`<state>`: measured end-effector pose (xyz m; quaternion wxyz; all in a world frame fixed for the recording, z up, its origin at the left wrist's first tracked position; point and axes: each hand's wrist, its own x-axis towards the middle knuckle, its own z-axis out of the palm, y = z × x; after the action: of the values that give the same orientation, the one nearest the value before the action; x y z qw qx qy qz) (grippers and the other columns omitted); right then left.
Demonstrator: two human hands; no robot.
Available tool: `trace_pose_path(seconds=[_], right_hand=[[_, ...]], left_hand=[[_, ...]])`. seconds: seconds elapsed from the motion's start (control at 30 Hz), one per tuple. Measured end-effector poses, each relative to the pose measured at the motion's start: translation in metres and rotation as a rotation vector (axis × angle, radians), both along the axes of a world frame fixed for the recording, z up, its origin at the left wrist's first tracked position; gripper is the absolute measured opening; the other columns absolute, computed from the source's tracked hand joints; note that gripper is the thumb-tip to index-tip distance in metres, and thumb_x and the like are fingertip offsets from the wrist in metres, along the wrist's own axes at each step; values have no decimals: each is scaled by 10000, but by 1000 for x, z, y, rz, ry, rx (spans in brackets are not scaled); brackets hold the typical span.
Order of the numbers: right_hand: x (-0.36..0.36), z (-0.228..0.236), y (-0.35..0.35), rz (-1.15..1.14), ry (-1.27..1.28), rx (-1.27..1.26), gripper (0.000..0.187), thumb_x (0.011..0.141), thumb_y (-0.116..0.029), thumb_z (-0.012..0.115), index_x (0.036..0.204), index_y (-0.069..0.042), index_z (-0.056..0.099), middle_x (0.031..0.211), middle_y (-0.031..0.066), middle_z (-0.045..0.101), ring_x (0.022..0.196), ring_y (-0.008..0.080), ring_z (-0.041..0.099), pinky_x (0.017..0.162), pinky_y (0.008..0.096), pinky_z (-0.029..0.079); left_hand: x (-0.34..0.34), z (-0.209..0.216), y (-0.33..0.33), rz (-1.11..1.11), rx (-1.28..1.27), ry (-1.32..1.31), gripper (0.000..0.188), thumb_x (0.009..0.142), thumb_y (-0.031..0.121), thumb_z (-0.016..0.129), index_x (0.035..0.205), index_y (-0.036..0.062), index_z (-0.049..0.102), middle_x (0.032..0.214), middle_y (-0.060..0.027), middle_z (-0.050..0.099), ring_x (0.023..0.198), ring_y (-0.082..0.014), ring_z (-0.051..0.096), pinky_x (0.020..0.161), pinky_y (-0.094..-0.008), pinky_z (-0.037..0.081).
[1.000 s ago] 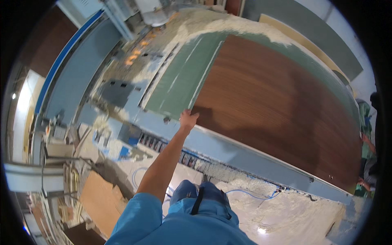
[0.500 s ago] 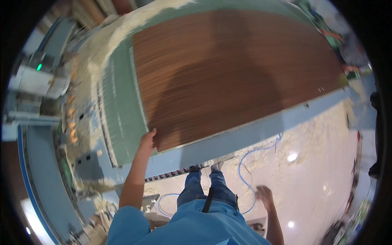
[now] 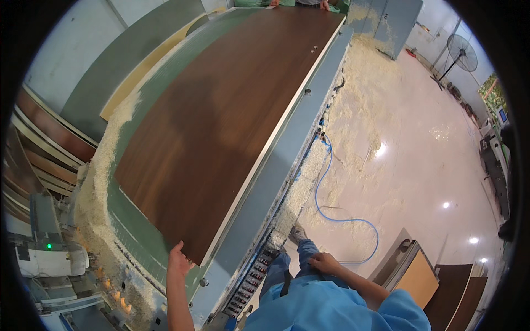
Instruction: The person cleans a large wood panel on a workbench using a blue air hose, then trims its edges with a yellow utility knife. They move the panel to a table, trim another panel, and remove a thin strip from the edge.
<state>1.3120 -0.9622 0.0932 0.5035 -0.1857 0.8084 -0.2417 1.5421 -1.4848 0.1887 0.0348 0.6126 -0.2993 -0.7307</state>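
A large dark brown wood-grain board [image 3: 237, 110] with a pale edge lies on the green machine table [image 3: 135, 223]. My left hand [image 3: 179, 261] is closed on its near corner, the thumb up by the edge and the other fingers partly hidden. My right hand [image 3: 326, 263] hangs beside my thigh, with nothing visible in it and its fingers loosely extended. At the board's far end, another person's hand [image 3: 324, 5] touches the corner. A second hand of that person shows only slightly at the top edge.
A blue-grey rail [image 3: 276, 160] runs along the table's right side. Sawdust [image 3: 356, 116] covers the floor, where a blue hose [image 3: 345, 220] curls. Boards [image 3: 49, 132] lean at the left. A panel with a tan face [image 3: 417, 281] stands at the lower right, and a fan [image 3: 461, 53] farther off.
My view has turned, so the board now runs away from me, showing the other person's hands. My left hand stays at the board's corner; my right hand has come in close to my thigh.
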Motion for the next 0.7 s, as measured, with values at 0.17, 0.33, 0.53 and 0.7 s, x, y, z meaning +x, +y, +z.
trace_pose_path(seconds=[0.17,0.33,0.53,0.7], right_hand=[[13,-1,-100,-311,-330,-293,459,1062,-398,542,1138,23,709,1001,148,757,883,234,732,781,390,587],[55,3,-213,-621,-1079,-927,630,1025,-515,571,1381,4,558,1313,142,656,1145,290,673,972,414,565],[48,16,-129,-561,-1241,-891,692,1009,-547,534,1447,-12,504,1455,170,562,1298,318,578,1091,470,491],[8,37,-14,-825,-1071,-916,771,994,-611,506,1470,-5,485,1475,190,543,1319,333,561,1110,479,469]], left_hand=[[-29,75,56,-142,35,255,763,943,432,681,1494,-3,382,1363,-173,599,1198,-341,606,1053,-540,455],[-42,89,169,62,206,103,603,951,351,691,1412,13,500,1314,-158,638,1166,-292,632,1029,-520,489],[-76,86,311,46,333,303,410,979,294,684,1303,50,622,1303,-140,646,1199,-282,623,1032,-435,503],[-45,37,309,-860,-367,495,487,993,476,626,1238,56,658,1207,-145,686,1183,-320,624,1027,-454,481]])
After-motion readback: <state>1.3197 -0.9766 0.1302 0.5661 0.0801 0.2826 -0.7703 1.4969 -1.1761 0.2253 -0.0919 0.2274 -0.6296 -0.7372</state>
